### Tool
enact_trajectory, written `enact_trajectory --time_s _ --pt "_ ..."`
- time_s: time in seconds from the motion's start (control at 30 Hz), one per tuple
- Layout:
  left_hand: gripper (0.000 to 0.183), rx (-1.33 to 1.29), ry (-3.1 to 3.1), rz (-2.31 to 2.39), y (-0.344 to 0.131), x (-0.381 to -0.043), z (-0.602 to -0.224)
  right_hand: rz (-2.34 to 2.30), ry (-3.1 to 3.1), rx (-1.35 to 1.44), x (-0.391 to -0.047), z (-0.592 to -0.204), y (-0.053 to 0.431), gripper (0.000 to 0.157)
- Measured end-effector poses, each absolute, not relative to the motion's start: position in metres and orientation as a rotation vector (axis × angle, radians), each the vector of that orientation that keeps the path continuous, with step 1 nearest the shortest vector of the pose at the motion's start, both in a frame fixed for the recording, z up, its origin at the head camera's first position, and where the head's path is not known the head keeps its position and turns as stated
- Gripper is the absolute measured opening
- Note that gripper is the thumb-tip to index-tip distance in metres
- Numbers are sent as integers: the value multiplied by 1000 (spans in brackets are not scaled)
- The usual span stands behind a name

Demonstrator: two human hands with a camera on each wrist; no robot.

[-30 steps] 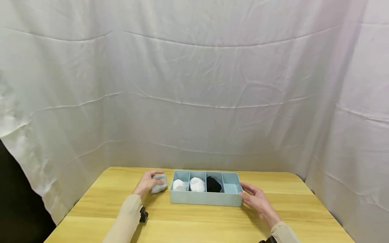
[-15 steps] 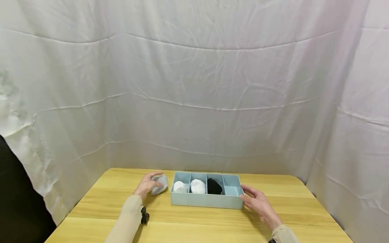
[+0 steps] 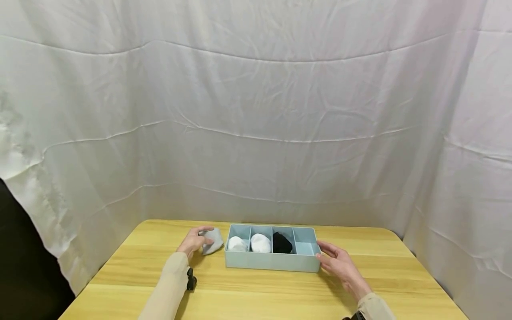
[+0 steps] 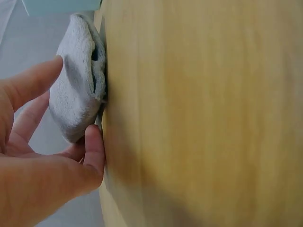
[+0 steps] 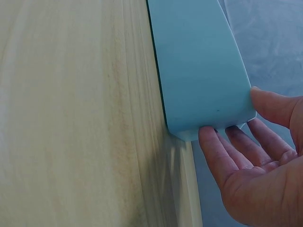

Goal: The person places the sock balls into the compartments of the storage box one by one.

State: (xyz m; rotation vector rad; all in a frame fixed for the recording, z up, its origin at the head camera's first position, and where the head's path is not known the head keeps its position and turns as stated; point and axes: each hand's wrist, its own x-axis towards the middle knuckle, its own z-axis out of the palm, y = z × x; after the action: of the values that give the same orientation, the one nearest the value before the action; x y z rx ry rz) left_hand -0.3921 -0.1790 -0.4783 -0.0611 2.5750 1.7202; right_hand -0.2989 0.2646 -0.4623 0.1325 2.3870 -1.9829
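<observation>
A folded light grey sock lies on the table left of the box. My left hand is at its left side. In the left wrist view the thumb overlaps the grey knit, while a bent fingertip is right at its lower end. A pale blue box with several compartments stands mid-table. It holds two white sock bundles and a black one; its rightmost compartment is bare. My right hand rests against the box's right end, thumb at the front corner, fingers loosely extended along the end wall.
The light wooden table has rounded back corners. Pale grey curtains hang behind it and on both sides. A dark area shows at the far left. Each wrist carries a small black device.
The grey sock has shifted slightly to the right, toward the box, and more of it shows beyond my left fingers. My right hand and the box stay in place.
</observation>
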Motion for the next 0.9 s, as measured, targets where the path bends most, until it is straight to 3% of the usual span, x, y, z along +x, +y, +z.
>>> enact_trajectory --time_s 0.47,0.9 --pt "34 -103 2624 1781 -175 -391 -481 -1985 2375 147 -299 -463 263 55" --pt "33 -10 2875 1720 -169 -390 -467 -1987 2381 137 -299 -465 264 55"
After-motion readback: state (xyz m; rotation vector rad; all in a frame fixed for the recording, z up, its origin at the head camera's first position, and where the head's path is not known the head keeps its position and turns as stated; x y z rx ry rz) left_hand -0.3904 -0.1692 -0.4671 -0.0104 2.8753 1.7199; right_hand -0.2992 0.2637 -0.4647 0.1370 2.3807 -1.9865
